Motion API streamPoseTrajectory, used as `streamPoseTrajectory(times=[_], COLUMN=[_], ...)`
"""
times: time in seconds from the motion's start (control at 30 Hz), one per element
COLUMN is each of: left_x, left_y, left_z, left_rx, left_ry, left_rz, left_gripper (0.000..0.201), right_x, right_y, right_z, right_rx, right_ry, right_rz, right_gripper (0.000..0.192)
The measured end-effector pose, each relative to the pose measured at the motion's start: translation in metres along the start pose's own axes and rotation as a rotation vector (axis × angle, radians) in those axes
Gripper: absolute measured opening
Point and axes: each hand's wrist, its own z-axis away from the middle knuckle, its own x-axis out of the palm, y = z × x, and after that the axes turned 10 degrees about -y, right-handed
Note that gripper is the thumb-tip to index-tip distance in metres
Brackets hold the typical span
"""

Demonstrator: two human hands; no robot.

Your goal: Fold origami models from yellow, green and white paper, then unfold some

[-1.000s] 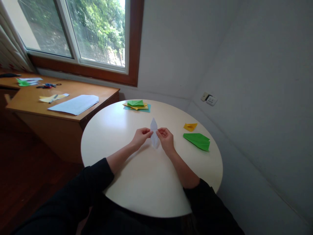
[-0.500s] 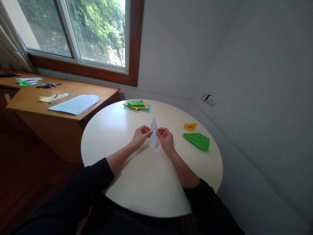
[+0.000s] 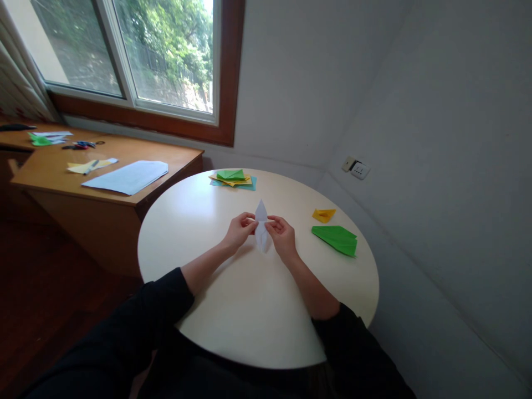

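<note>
Round white table (image 3: 216,310), wooden desk (image 3: 54,172), window (image 3: 137,55)

A round cream table (image 3: 233,310) carries a green folded paper (image 3: 336,239). Just behind that lies a small yellow folded paper (image 3: 323,215); far to its left, at the back rim, sits a stack of coloured sheets (image 3: 233,179).

folded paper (image 3: 261,227) between hands | plane (image 3: 336,239) right | stack (image 3: 233,178) behind
</note>
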Motion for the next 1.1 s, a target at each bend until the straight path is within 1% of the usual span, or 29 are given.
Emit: streamPoseTrajectory(times=[0.23, 0.5, 0.67, 0.93, 1.1], left_x=[0.0016, 0.0, 0.0006, 0.002, 0.0016], left_y=[0.0015, -0.0005, 0.001, 0.0031, 0.001], left_z=[-0.0006, -0.002, -0.0008, 0.0007, -0.0004], left_rx=[-0.012, -0.031, -0.039, -0.048, -0.066], left_ry=[-0.041, -0.025, -0.026, -0.019, -0.01], left_rz=[0.006, 0.035, 0.03, 0.014, 0.035], left_gripper=[0.018, 0.016, 0.018, 0.014, 0.018], right_x=[0.0003, -0.0008, -0.0012, -0.0018, -0.0012], right_y=[-0.0009, 0.0033, 0.002, 0.0022, 0.0014], right_z=[0.0, -0.0025, -0.0012, -0.0003, 0.0], right_rx=[-0.039, -0.072, -0.092, -0.069, -0.062], right_ry=[-0.006, 0.007, -0.021, -0.057, -0.058], right_rz=[0.007, 0.035, 0.049, 0.079, 0.084], right_gripper=[0.027, 0.021, 0.014, 0.008, 0.008])
